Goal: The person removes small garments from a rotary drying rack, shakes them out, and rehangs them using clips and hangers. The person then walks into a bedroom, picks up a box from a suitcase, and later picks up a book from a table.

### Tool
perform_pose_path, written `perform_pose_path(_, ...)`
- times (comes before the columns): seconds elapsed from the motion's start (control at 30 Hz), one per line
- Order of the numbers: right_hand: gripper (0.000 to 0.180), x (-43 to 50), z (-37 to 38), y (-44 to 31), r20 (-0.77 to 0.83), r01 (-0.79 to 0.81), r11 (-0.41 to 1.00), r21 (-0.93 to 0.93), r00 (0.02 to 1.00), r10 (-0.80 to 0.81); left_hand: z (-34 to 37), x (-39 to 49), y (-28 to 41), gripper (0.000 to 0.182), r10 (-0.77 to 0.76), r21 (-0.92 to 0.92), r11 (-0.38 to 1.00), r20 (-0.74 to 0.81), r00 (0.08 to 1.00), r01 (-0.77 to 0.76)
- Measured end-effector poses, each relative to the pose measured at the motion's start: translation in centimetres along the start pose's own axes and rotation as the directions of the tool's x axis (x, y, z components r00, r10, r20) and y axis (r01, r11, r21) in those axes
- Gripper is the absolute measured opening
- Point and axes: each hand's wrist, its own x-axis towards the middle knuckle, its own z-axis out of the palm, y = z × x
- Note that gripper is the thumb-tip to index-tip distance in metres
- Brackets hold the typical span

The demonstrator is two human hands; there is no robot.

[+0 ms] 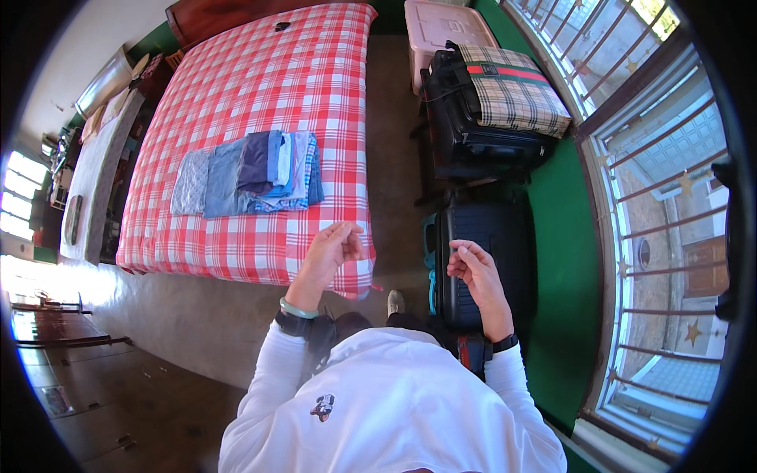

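Observation:
My left hand (338, 248), a pale green bangle at its wrist, is raised before the near right corner of a bed. Its fingers are loosely bent, and no object shows in it. My right hand (475, 267) appears over the black ribbed suitcase (491, 260), also holding nothing, its fingers slightly curled and apart. On the red-and-white checked bedcover (236, 248) lie folded clothes in overlapping piles: a pale patterned piece (190, 183), blue denim (223, 177), a dark purple garment (254, 159) and several blue and white pieces (295, 171).
A plaid bag (514, 97) rests on a black suitcase (461, 139) to the right, near a pink lidded bin (449, 26). A barred window (662, 236) lines the right wall. Dark wooden drawers (118, 402) stand lower left. A small black object (282, 26) lies at the bed's far end.

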Motion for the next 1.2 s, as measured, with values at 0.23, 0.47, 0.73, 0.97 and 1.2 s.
perform_pose_path(0.23,0.019,8.2,-0.8,-3.9,-0.015,0.026,0.995,0.099,1.000,-0.025,1.2,8.6,4.4,0.029,0.015,-0.116,0.993,-0.053,0.999,-0.021)
perform_pose_path(0.47,0.019,21.6,1.6,-7.8,0.066,-0.049,0.998,0.044,0.997,0.046,-3.1,18.7,8.0,0.027,0.059,-0.208,0.974,-0.140,0.988,-0.088)
perform_pose_path(0.73,0.020,39.7,7.1,-11.8,0.124,-0.219,0.976,0.010,0.968,0.216,-7.9,29.9,13.5,0.025,0.040,-0.332,0.936,-0.229,0.972,-0.117)
perform_pose_path(0.97,0.019,50.3,11.1,-12.4,0.212,-0.332,0.941,0.060,0.926,0.313,-10.8,32.6,17.1,0.024,0.010,-0.372,0.915,-0.366,0.931,-0.156)
perform_pose_path(1.2,0.016,59.1,14.9,-12.5,0.323,-0.433,0.895,0.111,0.867,0.379,-13.0,32.4,19.3,0.026,0.032,-0.322,0.919,-0.511,0.859,-0.226)
